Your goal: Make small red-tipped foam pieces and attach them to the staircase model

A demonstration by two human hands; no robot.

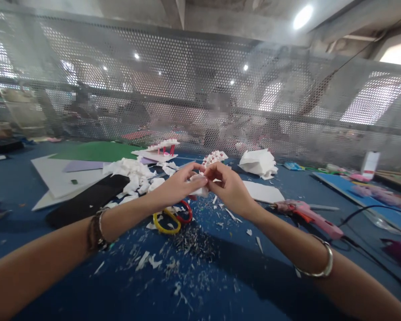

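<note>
At the middle of the head view, my left hand [180, 182] is closed on a small white piece [201, 191], paper or foam, I cannot tell which. My right hand [230, 187] meets it from the other side, thumb and index finger pinched at the piece's edge. Both hands are raised over the blue table [200, 285]. Beneath them lie scissors with one yellow loop [167, 223] and one red, their blades hidden. Just behind my fingers is a white object dotted with red [214, 157], partly covered by my hands.
Crumpled white tissue [133, 174], a black slab [87, 200] and green sheet [93, 151] lie left. A small model on red posts [163, 149] stands behind. Right are a pink glue gun [314, 216] with a cord, crumpled paper [259, 162] and a blue board [341, 187]. Scraps litter the front.
</note>
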